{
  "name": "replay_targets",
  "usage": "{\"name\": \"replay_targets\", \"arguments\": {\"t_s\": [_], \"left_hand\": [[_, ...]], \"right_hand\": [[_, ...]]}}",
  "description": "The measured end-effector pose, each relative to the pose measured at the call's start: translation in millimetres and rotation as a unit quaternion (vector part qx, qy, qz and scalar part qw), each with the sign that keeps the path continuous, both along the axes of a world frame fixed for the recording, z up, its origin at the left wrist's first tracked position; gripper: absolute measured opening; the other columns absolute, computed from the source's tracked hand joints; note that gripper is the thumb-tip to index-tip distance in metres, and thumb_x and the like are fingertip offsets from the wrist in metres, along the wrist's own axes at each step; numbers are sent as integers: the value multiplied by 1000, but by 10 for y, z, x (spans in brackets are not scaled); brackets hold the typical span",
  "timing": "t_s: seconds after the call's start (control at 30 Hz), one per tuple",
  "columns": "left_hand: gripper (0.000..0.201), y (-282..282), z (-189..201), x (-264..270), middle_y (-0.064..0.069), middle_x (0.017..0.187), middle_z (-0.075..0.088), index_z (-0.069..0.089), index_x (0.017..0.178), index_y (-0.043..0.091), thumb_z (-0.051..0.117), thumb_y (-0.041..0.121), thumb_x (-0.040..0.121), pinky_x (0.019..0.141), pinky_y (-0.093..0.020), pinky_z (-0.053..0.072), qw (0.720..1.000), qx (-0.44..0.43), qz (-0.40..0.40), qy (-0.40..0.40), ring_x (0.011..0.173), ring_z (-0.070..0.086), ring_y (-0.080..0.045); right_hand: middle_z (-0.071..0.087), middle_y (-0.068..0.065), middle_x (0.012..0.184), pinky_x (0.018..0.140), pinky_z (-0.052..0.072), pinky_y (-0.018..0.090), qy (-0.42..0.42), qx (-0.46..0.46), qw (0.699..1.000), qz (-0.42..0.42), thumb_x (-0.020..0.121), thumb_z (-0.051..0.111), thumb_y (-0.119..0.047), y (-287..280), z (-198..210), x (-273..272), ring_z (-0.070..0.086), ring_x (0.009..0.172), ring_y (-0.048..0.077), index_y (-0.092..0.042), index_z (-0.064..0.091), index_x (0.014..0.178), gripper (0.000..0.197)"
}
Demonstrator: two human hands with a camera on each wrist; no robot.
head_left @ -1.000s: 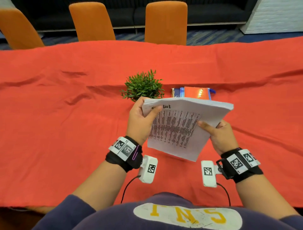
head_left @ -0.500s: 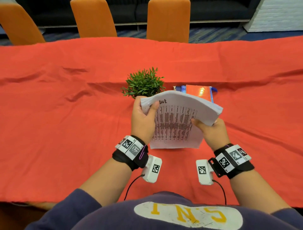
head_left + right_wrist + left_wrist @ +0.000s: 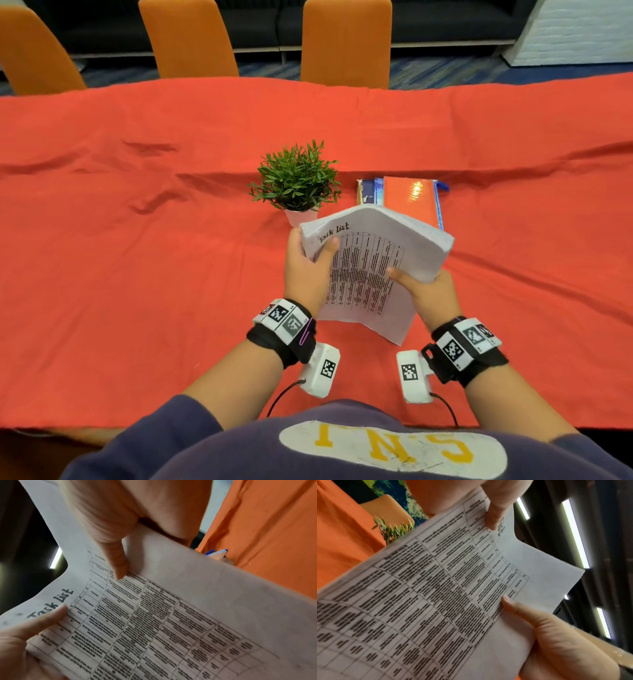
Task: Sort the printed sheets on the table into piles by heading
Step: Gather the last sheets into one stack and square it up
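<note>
Holding the stack (image 3: 376, 260) clear of the table (image 3: 137, 240), both hands grip it: the left hand (image 3: 305, 270) pinches the top-left corner, thumb just under the "Task List" heading, and the right hand (image 3: 428, 294) clasps the right edge, thumb on the printed grid. Against a second ago, the stack is more upright and bowed harder, its far end arching over while the near corner hangs low toward the person; it has also swung from tilting right, through square, to leaning the other way. The top heading now reads plainly, so I judge the person is squaring and reading the stack before dealing the first sheet. No pile lies on the cloth yet, so the sorting has hardly begun.

The plant (image 3: 296, 178) stands just beyond the left hand, and the books (image 3: 407, 198) lie just beyond the stack's far edge; sheets pushed forward could catch either. Wide bare cloth spreads to the left and right of the hands, and a narrower strip lies between the stack and the near table edge. Those side stretches look like the best ground for piles, though the wrinkles at far left may tilt loose sheets.
</note>
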State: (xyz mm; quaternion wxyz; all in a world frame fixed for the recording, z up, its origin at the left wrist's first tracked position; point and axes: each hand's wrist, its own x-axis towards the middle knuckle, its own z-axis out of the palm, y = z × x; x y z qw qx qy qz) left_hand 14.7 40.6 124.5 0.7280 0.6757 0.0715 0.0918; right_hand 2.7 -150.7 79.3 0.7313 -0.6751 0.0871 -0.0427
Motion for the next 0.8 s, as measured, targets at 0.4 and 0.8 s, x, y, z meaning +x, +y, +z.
{"name": "replay_targets", "arguments": {"t_s": [0.4,0.8], "left_hand": [[37,179,-171,30,0,101,73,66,106,7,76,-5,73,80,-21,54,991,-52,-101,69,94,70,-11],[31,244,-915,-133,3,96,72,67,93,22,70,-6,78,81,-27,52,975,56,-135,168,87,68,-8]], "right_hand": [[76,-6,93,74,54,17,29,31,998,43,71,76,4,-86,-143,-36,71,89,7,-16,71,96,32],[73,-5,105,86,52,23,80,-20,995,55,72,78,0,-104,-474,-126,69,97,6,-22,68,103,39]]}}
